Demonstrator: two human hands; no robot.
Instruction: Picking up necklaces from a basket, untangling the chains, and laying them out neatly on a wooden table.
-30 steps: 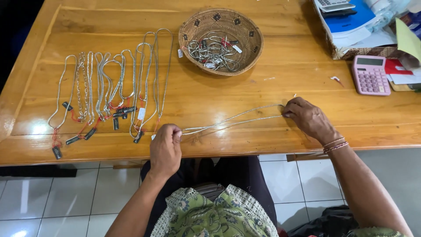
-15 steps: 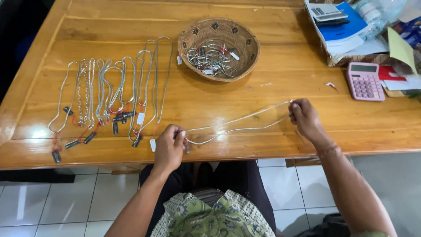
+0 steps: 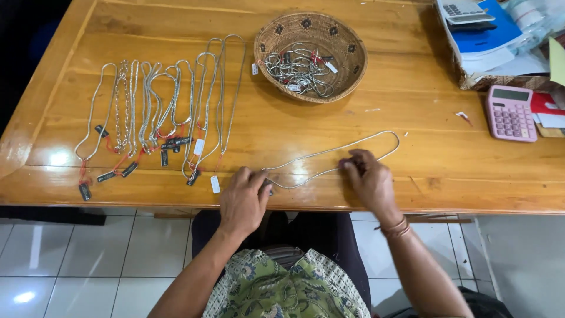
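Head view: both hands (image 3: pixel 244 197) (image 3: pixel 368 176) pinch a silver chain (image 3: pixel 338 152) near the table's front edge (image 3: pixel 412 206).

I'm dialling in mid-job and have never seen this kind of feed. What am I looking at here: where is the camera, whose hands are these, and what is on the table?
There is no machine: a seated person works with two bare hands, and the one camera sits on their head, looking down over a wooden table.

The left hand pinches one end of a long silver chain near the table's front edge. The right hand rests on the same chain further along, and its loop lies flat on the wood beyond the hand.

To the left, a row of silver chains with small tags is laid out side by side. Behind, a woven basket holds a tangle of more tagged chains. At the right sit a pink calculator and a box of papers.
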